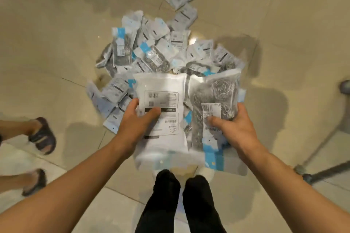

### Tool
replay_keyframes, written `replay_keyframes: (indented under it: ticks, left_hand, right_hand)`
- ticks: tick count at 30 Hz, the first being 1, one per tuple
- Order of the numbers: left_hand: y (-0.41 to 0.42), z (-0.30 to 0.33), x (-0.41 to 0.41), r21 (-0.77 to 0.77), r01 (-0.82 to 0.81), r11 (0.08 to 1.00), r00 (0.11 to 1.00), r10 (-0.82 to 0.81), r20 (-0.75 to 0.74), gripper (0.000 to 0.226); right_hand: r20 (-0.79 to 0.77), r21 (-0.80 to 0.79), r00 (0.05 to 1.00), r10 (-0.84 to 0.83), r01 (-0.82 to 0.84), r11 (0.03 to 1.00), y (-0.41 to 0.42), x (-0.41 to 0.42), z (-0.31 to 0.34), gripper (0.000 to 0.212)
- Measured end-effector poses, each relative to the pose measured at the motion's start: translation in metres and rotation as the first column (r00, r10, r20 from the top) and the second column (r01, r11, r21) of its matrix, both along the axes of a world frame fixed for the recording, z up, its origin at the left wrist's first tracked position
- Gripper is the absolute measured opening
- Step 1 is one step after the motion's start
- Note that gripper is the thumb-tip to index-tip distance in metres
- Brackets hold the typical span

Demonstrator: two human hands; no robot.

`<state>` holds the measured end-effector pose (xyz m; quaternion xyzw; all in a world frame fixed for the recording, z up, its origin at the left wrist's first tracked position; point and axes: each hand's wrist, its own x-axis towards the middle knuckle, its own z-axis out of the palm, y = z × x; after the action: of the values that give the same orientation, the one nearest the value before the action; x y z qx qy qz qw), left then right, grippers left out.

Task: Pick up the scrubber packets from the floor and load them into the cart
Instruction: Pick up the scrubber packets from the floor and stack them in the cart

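Left hand: the left hand (pixel 139 119) grips a white packet (pixel 161 117) by its side, thumb laid across the printed label and fingers curled behind, so the bag hangs flat and label up.
Right hand: the right hand (pixel 232 126) pinches a clear packet (pixel 214 104) the same way, thumb on its small sticker, fingers round the outer edge.
Why held so: gripping at the edges looks meant to keep one bag in each hand without crumpling them, ready to carry both off together.
Materials: thin, glossy plastic pouches, soft and pillowy; through the clear one a coiled steel-wool scrubber shows grey and wiry. Blue header strips mark the bag ends.
Where the rest lie: a loose pile of packets (pixel 151 53) sits heaped on the floor (pixel 56 34) just ahead of the person's feet, a few strays lying apart at the far side.
Floor: pale, shiny tiles with thin joints.
Cart: only a slanted metal frame (pixel 322 157) shows at the right edge; whether that is the cart I cannot tell.
Bystander: sandalled feet (pixel 41 134) stand at the left, well apart from the heap.
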<state>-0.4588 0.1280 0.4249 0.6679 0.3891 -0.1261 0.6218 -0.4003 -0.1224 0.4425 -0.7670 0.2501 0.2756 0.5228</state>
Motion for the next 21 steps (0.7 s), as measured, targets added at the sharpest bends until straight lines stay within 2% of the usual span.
replay_keyframes:
  ticks: [5,10,13,17,21]
  left_hand:
    - [-0.016,0.154,-0.003,-0.078,-0.028,0.997,0.995,0.035,0.093,0.029]
    - [-0.031,0.251,-0.017,-0.204,-0.003,0.979,0.986,0.036,0.160,0.033]
    - [-0.038,0.281,-0.019,-0.243,0.079,0.967,0.981,-0.032,0.194,0.034]
    - [-0.033,0.296,-0.005,-0.297,0.236,0.925,0.959,-0.171,0.226,0.054]
    - [-0.024,0.306,0.022,-0.340,0.427,0.838,0.898,-0.352,0.263,0.044]
  right_hand:
    - [0.046,0.097,0.999,-0.019,0.015,0.995,-0.002,-0.015,0.147,0.046]
    - [0.113,0.161,0.989,-0.093,0.074,0.984,-0.023,-0.040,0.240,0.047]
    - [0.120,0.200,0.977,-0.179,0.153,0.968,-0.031,-0.055,0.268,0.048]
    - [0.166,0.161,0.947,-0.276,0.250,0.955,-0.030,-0.068,0.291,0.045]
    - [0.211,0.151,0.874,-0.438,0.414,0.898,-0.016,-0.084,0.313,0.045]
